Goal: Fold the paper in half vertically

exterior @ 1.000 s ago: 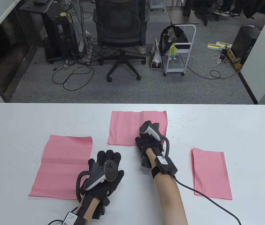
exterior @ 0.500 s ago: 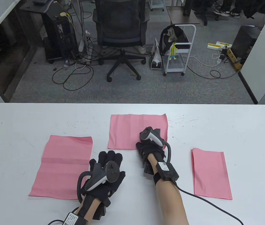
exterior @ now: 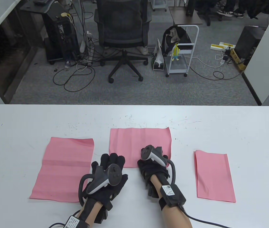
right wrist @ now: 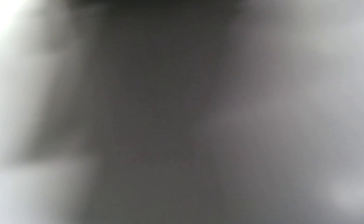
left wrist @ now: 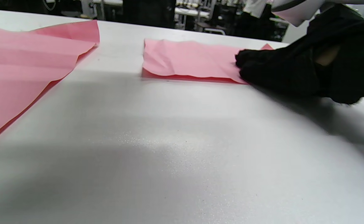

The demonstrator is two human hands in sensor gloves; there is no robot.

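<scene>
Three pink sheets lie on the white table (exterior: pixel 220 123). My right hand (exterior: pixel 152 166) lies on the near right part of the middle paper (exterior: pixel 136 142). In the left wrist view, that hand (left wrist: pixel 278 71) has its fingertips (left wrist: pixel 242 62) pressed down on the middle paper (left wrist: pixel 188 57) at its near edge. My left hand (exterior: pixel 112 163) is flat with its fingers spread, and the fingertips reach the sheet's near left corner. Whether they touch it I cannot tell. The right wrist view is a grey blur.
A creased pink sheet (exterior: pixel 63 166) lies flat to the left of my left hand, and shows in the left wrist view as the left pink sheet (left wrist: pixel 20 71). A narrower folded pink sheet (exterior: pixel 214 175) lies at the right. A cable (exterior: pixel 210 222) trails from my right wrist.
My right hand has slid the middle paper towards me, from near the table's far edge to just in front of my left hand. The left hand has barely moved.
</scene>
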